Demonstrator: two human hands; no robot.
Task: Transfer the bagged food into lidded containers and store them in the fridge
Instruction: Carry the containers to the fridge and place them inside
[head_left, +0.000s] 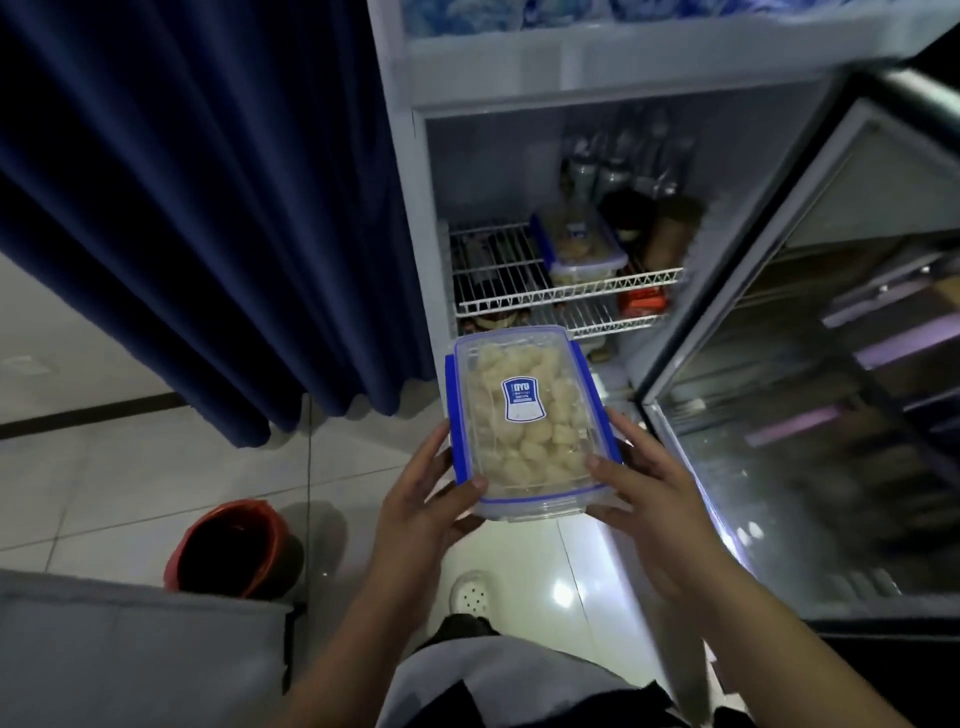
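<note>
A clear lidded container (527, 421) with blue clips and a blue label holds pale food pieces. I carry it in front of the open fridge (519, 171). My left hand (423, 501) grips its near left corner, thumb on the lid. My right hand (647, 488) grips its near right corner the same way. A second container of the same kind (579, 244) stands on the upper wire shelf (493, 280) inside the fridge, with bare rack to its left.
The glass fridge door (810, 364) stands open to the right. Bottles (618, 161) and jars fill the back of the shelf. A dark blue curtain (208, 208) hangs left of the fridge. A red-rimmed bucket (234, 551) sits on the tiled floor.
</note>
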